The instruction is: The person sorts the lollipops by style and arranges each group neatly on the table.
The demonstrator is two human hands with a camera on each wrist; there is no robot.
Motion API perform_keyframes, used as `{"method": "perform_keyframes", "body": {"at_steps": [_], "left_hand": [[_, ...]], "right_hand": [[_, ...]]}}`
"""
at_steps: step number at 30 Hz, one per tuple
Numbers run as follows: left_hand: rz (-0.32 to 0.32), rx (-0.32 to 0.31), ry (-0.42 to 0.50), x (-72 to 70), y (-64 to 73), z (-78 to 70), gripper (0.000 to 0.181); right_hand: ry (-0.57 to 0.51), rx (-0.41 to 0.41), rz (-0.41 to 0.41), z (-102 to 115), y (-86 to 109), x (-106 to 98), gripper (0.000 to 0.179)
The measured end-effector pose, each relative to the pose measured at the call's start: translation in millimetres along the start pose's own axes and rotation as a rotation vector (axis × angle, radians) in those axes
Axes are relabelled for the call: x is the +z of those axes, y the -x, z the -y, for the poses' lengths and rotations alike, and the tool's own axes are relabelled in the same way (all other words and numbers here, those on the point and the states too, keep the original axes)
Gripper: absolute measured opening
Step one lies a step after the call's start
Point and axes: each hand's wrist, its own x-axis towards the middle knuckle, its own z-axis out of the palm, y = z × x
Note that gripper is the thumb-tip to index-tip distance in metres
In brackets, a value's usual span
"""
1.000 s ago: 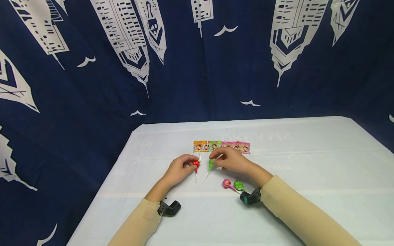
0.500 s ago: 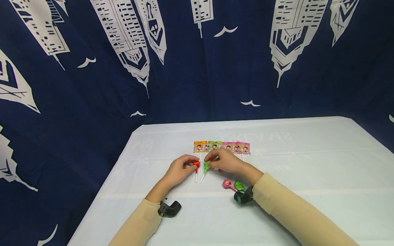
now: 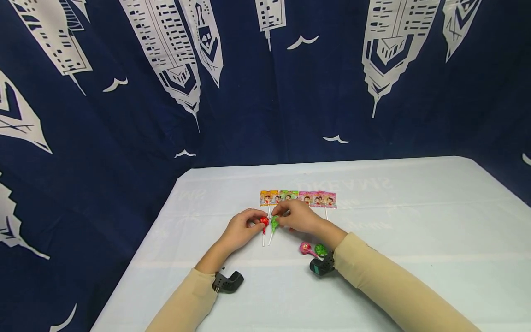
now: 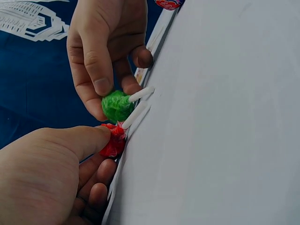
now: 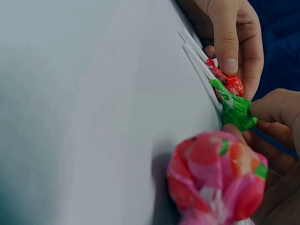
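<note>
My left hand (image 3: pixel 242 230) pinches the red-wrapped head of a lollipop (image 3: pixel 264 222), whose white stick points toward me on the table. Just to its right, my right hand (image 3: pixel 299 216) pinches a green-wrapped lollipop (image 3: pixel 274 224) by its head, the stick slanting down and left. In the left wrist view the green head (image 4: pixel 117 107) sits right against the red one (image 4: pixel 112 140). The right wrist view shows both sticks side by side, with the thumb of the right hand (image 5: pixel 276 112) on the green wrapper.
A row of flat-wrapped lollipops, orange (image 3: pixel 269 197), green (image 3: pixel 288 195) and pink (image 3: pixel 327 199), lies behind the hands. Near the right wrist lie a pink round lollipop (image 3: pixel 305 247) and a green one (image 3: pixel 321 250). A white cloth covers the table (image 3: pixel 415 258); a dark blue curtain (image 3: pixel 257 115) hangs behind.
My right hand has moved left with the green lollipop, bringing it beside the red one. The left hand has stayed on the red lollipop.
</note>
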Motion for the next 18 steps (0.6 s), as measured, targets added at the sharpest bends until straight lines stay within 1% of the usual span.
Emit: {"method": "perform_keyframes", "body": {"at_steps": [7, 13, 18], "left_hand": [[0.006, -0.003, -0.005, 1.4, -0.4, 2.2, 0.024], [0.006, -0.006, -0.010, 0.3, -0.3, 0.5, 0.024], [0.005, -0.014, -0.013, -0.3, 0.0, -0.7, 0.024]], "right_hand": [[0.003, 0.012, -0.020, 2.8, 1.7, 1.6, 0.017], [-0.003, -0.004, -0.026, 0.5, 3.9, 0.1, 0.017], [-0.010, -0.028, -0.019, -1.4, 7.0, -5.3, 0.019]]}}
